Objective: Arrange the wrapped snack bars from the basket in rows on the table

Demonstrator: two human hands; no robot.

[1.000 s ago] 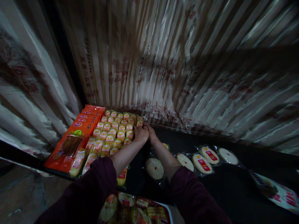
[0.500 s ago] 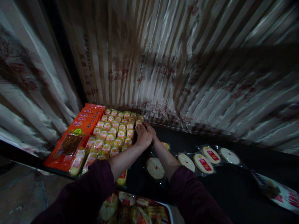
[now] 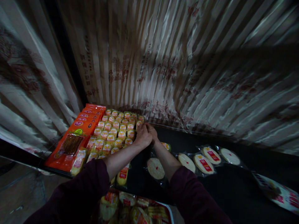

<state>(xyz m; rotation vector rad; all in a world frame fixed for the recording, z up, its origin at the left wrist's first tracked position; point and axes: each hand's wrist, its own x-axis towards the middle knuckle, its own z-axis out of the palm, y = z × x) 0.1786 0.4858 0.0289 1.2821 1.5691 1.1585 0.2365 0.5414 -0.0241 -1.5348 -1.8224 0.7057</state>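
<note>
Rows of small wrapped cakes with yellow and orange labels fill the left part of the black table. At the back right corner of these rows, my left hand is closed, its fingers curled by the end cake. Pressed close beside it is my right hand, also closed, with the fingertips meeting those of the left. The backs of my hands hide whatever lies between the fingers. Below my right wrist lies a round flat cake in clear wrap.
Orange snack bags overlap at the left edge. More round wrapped cakes lie to the right, then a white printed bag. A white-rimmed tray of mixed packets sits at the front. A printed, pleated curtain hangs behind.
Both hands stay at the same corner, with the fingers drawn slightly closer together. My left forearm has shifted a little left, baring more of the front wrapped cake.
</note>
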